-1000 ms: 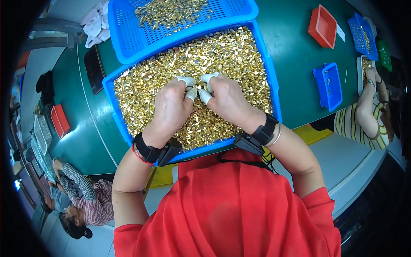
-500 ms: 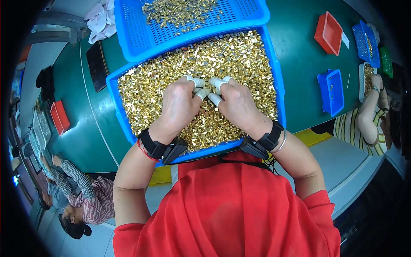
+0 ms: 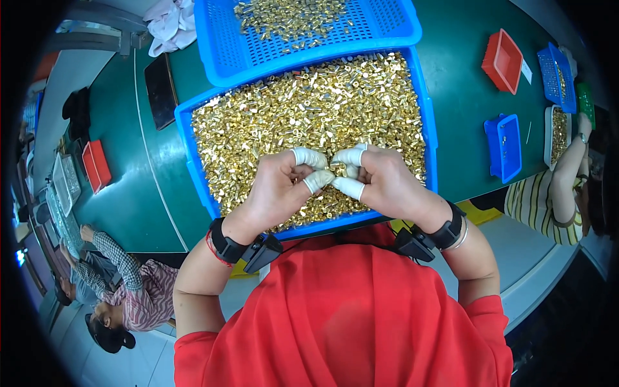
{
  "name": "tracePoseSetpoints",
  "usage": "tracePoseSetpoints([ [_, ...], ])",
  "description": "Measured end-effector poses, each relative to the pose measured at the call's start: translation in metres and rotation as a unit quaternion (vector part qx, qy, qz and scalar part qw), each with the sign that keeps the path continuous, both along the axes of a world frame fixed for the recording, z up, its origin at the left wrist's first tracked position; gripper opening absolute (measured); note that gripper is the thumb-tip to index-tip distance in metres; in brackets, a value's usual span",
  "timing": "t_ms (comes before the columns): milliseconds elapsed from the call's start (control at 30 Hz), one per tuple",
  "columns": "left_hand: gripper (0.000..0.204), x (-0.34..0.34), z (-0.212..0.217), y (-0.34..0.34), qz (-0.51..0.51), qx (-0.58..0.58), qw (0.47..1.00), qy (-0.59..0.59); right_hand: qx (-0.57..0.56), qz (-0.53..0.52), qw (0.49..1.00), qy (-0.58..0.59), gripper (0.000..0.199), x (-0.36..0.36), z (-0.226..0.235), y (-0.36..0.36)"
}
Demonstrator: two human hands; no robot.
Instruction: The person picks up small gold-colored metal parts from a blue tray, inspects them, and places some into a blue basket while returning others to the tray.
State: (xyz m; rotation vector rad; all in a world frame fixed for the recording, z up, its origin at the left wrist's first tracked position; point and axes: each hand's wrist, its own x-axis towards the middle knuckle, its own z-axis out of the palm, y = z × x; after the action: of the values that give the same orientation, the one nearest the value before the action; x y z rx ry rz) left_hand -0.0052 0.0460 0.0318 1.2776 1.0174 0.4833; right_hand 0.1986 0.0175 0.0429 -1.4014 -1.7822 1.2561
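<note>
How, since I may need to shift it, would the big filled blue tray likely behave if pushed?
The big blue tray would probably feel heavy, since small metallic-looking pieces cover its floor. The loose pieces might shift if it were jolted. The blue perforated basket appears to overlap its far rim, so it could move too.

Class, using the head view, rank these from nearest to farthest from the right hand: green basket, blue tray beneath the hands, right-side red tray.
1. Blue tray: under the right hand.
2. Right-side red tray: upper right.
3. Green basket: far right, beyond the red tray.
</note>
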Motion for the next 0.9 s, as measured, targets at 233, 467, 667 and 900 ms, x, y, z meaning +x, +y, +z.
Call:
tracePoseSetpoints([
  [233, 0.016, -0.016, 0.003, -0.004, 0.020, -0.117, 0.988, -0.096, -0.111, -0.027, 0.993, 0.034, 0.028, -0.014, 0.008, -0.008],
  [467, 0.017, -0.025, 0.004, 0.003, -0.031, -0.205, 0.978, 0.021, -0.467, -0.119, 0.857, 0.181, 0.025, -0.031, -0.007, -0.006],
  [667, 0.017, -0.038, 0.007, -0.006, 0.003, -0.215, 0.976, -0.022, -0.280, -0.112, 0.949, 0.091, 0.025, -0.047, 0.007, -0.020],
  [900, 0.017, -0.052, 0.006, -0.004, -0.034, 0.197, 0.978, -0.051, 0.069, -0.066, 0.995, -0.032, 0.031, -0.058, 0.022, -0.020],
])
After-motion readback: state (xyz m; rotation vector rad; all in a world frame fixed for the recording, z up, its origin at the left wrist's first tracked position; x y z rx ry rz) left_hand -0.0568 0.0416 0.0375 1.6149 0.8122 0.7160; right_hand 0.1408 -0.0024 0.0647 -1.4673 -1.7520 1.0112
